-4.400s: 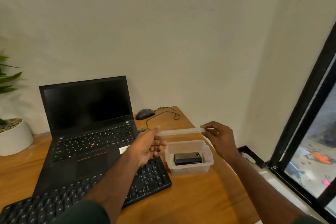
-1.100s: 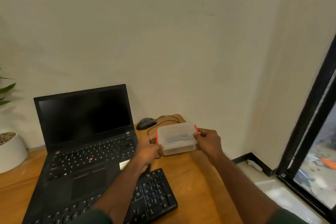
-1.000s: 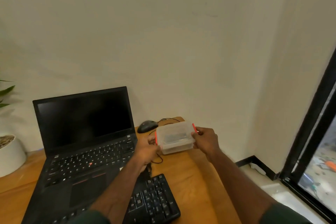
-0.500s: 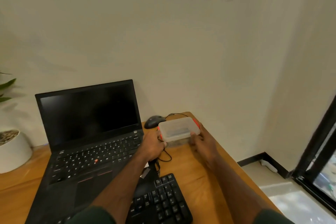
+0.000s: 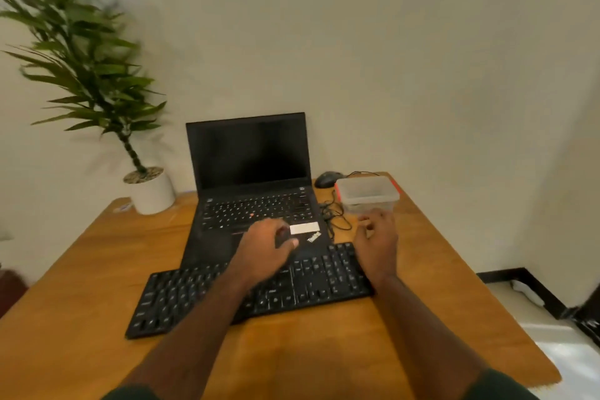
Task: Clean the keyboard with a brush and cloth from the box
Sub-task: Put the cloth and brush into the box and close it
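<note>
A black keyboard [image 5: 201,295] lies across the wooden table [image 5: 97,253] in front of an open black laptop [image 5: 250,172]. The clear plastic box [image 5: 367,193] with its lid on and orange clips stands at the far right of the table, beside the mouse. My left hand [image 5: 264,245] hovers over the laptop's palm rest with loosely curled fingers and holds nothing. My right hand [image 5: 378,237] hangs just in front of the box, apart from it, fingers relaxed and empty. No brush or cloth is in sight.
A black mouse [image 5: 326,178] with a tangled cable [image 5: 336,216] lies between laptop and box. A potted plant [image 5: 151,193] in a white pot stands at the back left. The table's right edge drops to a tiled floor [image 5: 558,344].
Both hands set the closed box down at the far right and let go, then drew back toward the keyboard. The camera swung left and pulled back.
</note>
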`<state>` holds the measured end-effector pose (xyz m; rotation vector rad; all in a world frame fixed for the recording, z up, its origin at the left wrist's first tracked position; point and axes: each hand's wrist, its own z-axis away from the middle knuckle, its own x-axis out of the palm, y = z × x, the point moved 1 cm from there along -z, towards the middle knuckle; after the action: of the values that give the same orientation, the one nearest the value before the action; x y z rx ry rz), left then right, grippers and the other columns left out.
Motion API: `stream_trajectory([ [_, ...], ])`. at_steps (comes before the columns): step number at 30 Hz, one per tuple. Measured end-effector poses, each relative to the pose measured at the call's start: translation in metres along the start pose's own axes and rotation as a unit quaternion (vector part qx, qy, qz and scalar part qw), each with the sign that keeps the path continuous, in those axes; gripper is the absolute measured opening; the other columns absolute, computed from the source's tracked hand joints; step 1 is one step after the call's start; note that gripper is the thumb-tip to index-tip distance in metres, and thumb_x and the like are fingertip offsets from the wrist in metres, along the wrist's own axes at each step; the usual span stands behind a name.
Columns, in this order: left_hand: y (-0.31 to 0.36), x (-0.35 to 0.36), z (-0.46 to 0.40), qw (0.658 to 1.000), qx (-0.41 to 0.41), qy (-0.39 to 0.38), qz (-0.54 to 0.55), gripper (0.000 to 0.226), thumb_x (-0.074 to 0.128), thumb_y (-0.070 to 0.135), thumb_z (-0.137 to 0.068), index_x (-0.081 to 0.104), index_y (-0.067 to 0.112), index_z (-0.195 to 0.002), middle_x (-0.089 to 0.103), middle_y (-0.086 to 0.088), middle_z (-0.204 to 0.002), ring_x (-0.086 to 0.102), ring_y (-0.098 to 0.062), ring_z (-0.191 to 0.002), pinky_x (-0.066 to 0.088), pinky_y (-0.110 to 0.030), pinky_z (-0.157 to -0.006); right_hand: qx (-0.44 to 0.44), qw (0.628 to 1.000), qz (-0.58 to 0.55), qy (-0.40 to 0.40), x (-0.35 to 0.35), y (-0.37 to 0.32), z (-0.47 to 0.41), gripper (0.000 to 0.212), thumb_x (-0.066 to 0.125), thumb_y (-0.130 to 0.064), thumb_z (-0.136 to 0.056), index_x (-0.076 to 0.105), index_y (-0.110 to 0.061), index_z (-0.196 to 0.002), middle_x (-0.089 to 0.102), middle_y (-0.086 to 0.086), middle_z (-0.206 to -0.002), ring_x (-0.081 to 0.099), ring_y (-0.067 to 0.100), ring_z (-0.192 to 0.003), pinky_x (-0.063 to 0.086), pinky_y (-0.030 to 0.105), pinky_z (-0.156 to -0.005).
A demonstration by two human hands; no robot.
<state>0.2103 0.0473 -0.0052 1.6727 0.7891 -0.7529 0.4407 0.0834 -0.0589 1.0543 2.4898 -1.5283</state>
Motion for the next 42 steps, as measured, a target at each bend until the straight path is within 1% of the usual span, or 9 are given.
stream_trajectory([
  [2,-0.021,-0.006,0.039,0.997,0.015,0.012,-0.074,0.043,0.058,0.052,-0.092,0.059,0.027,-0.127,0.058,0.008,-0.125,0.047,-0.011,-0.119,0.037,-0.038,-0.105,-0.041,0.998,0.000,-0.038,-0.001,-0.019,0.028,0.017,0.063,0.000,-0.090,0.066,-0.016,-0.097,0.056,-0.002,-0.106,0.057,0.016,-0.100,0.052,0.029,-0.085],
  [5,-0.055,-0.011,0.090,0.988,0.017,0.038,-0.148,0.066,0.035,0.070,-0.085,0.060,0.025,-0.126,0.057,0.008,-0.126,0.046,-0.013,-0.122,0.032,-0.040,-0.103,-0.073,0.995,0.019,-0.067,-0.003,-0.035,0.069,0.016,0.064,-0.001,-0.088,0.068,-0.016,-0.094,0.057,-0.006,-0.102,0.051,0.009,-0.100,0.045,0.023,-0.086],
  [9,-0.096,-0.008,0.134,0.980,0.010,0.055,-0.192,0.072,0.038,0.073,-0.084,0.060,0.023,-0.131,0.056,0.003,-0.134,0.048,-0.020,-0.128,0.035,-0.050,-0.106,-0.076,0.977,0.139,-0.144,0.002,-0.042,0.110,0.009,0.062,-0.018,-0.092,0.066,-0.023,-0.099,0.056,-0.005,-0.106,0.047,0.013,-0.100,0.044,0.035,-0.087],
  [11,-0.105,-0.005,0.141,0.981,0.008,0.059,-0.187,0.074,0.036,0.074,-0.084,0.057,0.025,-0.136,0.052,0.003,-0.140,0.043,-0.020,-0.133,0.031,-0.052,-0.108,-0.094,0.959,0.206,-0.171,0.004,-0.044,0.117,0.014,0.054,-0.024,-0.096,0.065,-0.022,-0.106,0.057,-0.001,-0.110,0.047,0.017,-0.102,0.040,0.037,-0.086],
  [14,-0.107,-0.005,0.138,0.981,0.011,0.052,-0.186,0.078,0.032,0.075,-0.083,0.054,0.024,-0.138,0.049,0.003,-0.142,0.037,-0.018,-0.135,0.026,-0.051,-0.110,-0.102,0.938,0.272,-0.189,0.007,-0.054,0.119,0.023,0.048,-0.026,-0.098,0.061,-0.019,-0.115,0.058,0.004,-0.117,0.049,0.024,-0.112,0.040,0.044,-0.095],
  [18,-0.112,-0.005,0.138,0.984,0.012,0.062,-0.165,0.077,0.027,0.075,-0.083,0.054,0.025,-0.136,0.048,0.003,-0.142,0.037,-0.018,-0.136,0.025,-0.051,-0.110,-0.111,0.912,0.334,-0.209,0.013,-0.066,0.126,0.030,0.050,-0.022,-0.094,0.059,-0.014,-0.121,0.059,0.009,-0.125,0.051,0.030,-0.119,0.040,0.050,-0.101],
  [26,-0.123,-0.002,0.137,0.986,0.022,0.071,-0.152,0.070,0.030,0.067,-0.088,0.053,0.026,-0.139,0.047,0.004,-0.146,0.033,-0.016,-0.138,0.021,-0.048,-0.112,-0.085,0.902,0.351,-0.236,0.012,-0.072,0.128,0.037,0.047,-0.025,-0.099,0.049,-0.018,-0.135,0.052,0.006,-0.139,0.041,0.026,-0.134,0.032,0.051,-0.113],
  [31,-0.121,-0.002,0.135,0.985,0.027,0.076,-0.151,0.063,0.036,0.063,-0.090,0.053,0.026,-0.138,0.047,0.003,-0.144,0.035,-0.017,-0.136,0.022,-0.048,-0.110,-0.079,0.904,0.348,-0.234,0.014,-0.072,0.126,0.037,0.049,-0.026,-0.097,0.051,-0.018,-0.133,0.054,0.005,-0.135,0.044,0.025,-0.129,0.034,0.052,-0.112],
  [42,-0.117,0.000,0.136,0.982,0.025,0.073,-0.174,0.071,0.025,0.069,-0.087,0.055,0.025,-0.135,0.049,0.002,-0.140,0.038,-0.019,-0.134,0.026,-0.048,-0.105,-0.086,0.910,0.330,-0.234,0.013,-0.070,0.127,0.033,0.050,-0.028,-0.096,0.053,-0.019,-0.128,0.055,0.003,-0.130,0.047,0.021,-0.124,0.037,0.049,-0.110],
])
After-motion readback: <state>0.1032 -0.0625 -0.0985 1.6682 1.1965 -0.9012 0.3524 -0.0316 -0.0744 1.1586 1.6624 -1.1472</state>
